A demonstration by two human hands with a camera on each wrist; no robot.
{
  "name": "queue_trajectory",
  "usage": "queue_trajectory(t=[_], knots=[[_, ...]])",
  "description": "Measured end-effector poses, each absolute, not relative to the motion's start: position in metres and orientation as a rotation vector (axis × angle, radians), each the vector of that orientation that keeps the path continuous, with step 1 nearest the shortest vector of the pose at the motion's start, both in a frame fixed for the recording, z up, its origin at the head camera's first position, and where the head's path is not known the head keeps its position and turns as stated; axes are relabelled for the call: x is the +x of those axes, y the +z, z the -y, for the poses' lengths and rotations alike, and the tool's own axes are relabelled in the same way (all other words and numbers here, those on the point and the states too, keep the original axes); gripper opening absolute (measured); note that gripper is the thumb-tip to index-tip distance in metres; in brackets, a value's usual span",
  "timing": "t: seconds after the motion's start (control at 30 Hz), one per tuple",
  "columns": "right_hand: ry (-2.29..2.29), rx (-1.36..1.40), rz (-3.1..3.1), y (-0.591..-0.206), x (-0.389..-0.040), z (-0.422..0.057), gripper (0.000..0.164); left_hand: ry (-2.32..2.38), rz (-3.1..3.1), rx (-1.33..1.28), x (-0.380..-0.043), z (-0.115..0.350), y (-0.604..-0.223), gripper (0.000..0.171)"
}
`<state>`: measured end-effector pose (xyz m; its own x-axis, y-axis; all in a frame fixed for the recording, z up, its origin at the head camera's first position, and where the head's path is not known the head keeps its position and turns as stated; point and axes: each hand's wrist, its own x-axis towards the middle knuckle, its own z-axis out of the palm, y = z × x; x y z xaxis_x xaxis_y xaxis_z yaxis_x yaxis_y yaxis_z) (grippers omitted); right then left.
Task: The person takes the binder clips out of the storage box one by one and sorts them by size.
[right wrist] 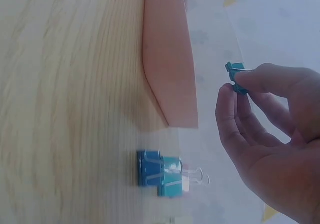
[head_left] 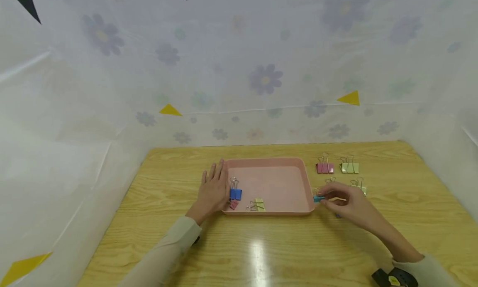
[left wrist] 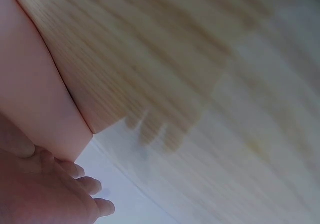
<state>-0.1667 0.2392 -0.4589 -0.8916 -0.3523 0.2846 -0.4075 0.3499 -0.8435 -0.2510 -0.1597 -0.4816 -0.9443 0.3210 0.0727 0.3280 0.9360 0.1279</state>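
My right hand (head_left: 351,202) pinches a small teal binder clip (head_left: 318,199) between thumb and fingers, close by the right rim of a pink tray (head_left: 280,187). In the right wrist view this binder clip (right wrist: 238,78) shows above the level of the tray wall (right wrist: 170,59). My left hand (head_left: 213,193) lies against the tray's left side, its fingers straight along the edge. Inside the tray, near that hand, are a blue binder clip (head_left: 235,194), a small red one (head_left: 233,204) and a yellow-green one (head_left: 259,204).
Right of the tray, a magenta clip (head_left: 325,168) and a pale green clip (head_left: 349,168) stand on the wooden table (head_left: 168,253). A dark blue clip (right wrist: 149,169) and a teal clip (right wrist: 172,179) show below the tray corner. Flower-patterned sheeting (head_left: 224,71) surrounds the table.
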Motion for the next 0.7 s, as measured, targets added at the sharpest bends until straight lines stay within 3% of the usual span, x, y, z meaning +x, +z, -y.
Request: queue_trajectory(t=[0.7], knots=[[1.328,0.451,2.624,-0.476,-0.143,-0.310,0.017,-0.240,3.025,-0.523,-0.252,0.161,-0.485,0.063]])
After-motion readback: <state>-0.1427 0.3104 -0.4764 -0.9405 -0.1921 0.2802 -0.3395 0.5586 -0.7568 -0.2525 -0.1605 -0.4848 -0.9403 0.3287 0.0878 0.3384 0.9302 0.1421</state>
